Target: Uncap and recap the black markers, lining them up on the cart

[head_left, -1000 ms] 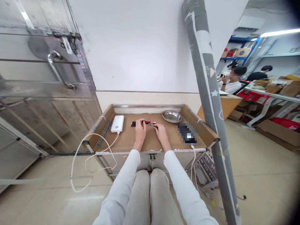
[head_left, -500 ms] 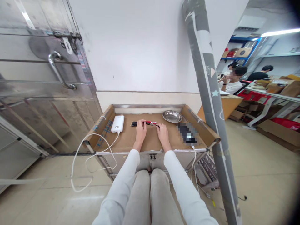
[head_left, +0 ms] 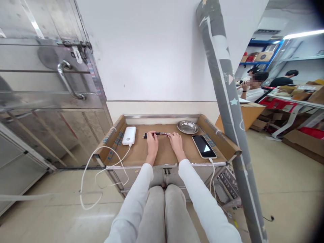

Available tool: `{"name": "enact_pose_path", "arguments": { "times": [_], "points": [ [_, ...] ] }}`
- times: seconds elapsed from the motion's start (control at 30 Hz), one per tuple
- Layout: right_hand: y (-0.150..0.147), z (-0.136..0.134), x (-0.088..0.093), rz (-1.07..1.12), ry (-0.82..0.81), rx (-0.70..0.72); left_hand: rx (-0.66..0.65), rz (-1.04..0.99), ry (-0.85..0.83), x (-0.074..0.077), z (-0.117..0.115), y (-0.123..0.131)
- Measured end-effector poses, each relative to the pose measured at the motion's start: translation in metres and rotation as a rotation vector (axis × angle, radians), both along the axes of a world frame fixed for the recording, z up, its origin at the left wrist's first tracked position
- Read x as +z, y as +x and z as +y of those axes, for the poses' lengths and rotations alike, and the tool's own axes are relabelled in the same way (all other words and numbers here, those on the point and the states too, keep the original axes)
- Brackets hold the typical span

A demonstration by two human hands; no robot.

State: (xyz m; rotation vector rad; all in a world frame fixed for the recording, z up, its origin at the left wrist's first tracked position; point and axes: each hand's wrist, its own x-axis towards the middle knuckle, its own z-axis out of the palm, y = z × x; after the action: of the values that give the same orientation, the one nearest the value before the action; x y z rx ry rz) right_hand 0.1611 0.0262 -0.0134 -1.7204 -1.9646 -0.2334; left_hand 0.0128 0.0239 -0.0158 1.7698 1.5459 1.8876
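A thin black and red pen-like tool (head_left: 157, 134) lies across the cardboard-lined tray (head_left: 136, 153) on a metal stand. My left hand (head_left: 152, 143) has its fingertips pinched on the tool's black left part. My right hand (head_left: 175, 142) pinches the tool's right end, fingers curled together. Both wrists rest on the cardboard.
A white power bank (head_left: 129, 135) with a looping white cable (head_left: 101, 168) lies at the tray's left. A steel dish (head_left: 187, 127) sits at the back right, a phone (head_left: 204, 146) with a cable at the right. A grey roll (head_left: 227, 111) leans beside the tray. People sit far right.
Both hands have kept hold of the tool and lowered it flatter to the cardboard. The view has shifted slightly right and down.
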Motion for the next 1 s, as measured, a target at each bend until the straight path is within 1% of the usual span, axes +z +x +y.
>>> {"name": "enact_pose_path", "arguments": {
  "times": [0.13, 0.27, 0.37, 0.53, 0.63, 0.77, 1.0],
  "points": [
    [0.001, 0.004, -0.005, -0.02, 0.021, 0.019, -0.023, 0.021, -0.014, -0.001, 0.003, 0.001],
    [-0.001, -0.002, -0.006, -0.034, 0.026, 0.097, -0.08, 0.046, -0.039, -0.003, 0.005, 0.002],
    [-0.003, -0.007, -0.005, -0.026, 0.035, 0.126, -0.133, 0.059, -0.054, -0.005, 0.007, 0.002],
    [-0.002, -0.012, -0.001, 0.028, 0.033, 0.15, -0.185, 0.072, -0.063, -0.009, 0.011, 0.001],
    [0.0, -0.012, -0.002, 0.066, 0.034, 0.126, -0.217, 0.076, -0.092, -0.011, 0.012, 0.001],
    [0.001, -0.011, -0.005, 0.067, 0.035, 0.089, -0.218, 0.109, -0.113, -0.014, 0.014, 0.003],
    [0.002, -0.011, -0.006, 0.065, 0.033, 0.081, -0.161, 0.185, -0.13, -0.018, 0.015, 0.005]
  ]
}}
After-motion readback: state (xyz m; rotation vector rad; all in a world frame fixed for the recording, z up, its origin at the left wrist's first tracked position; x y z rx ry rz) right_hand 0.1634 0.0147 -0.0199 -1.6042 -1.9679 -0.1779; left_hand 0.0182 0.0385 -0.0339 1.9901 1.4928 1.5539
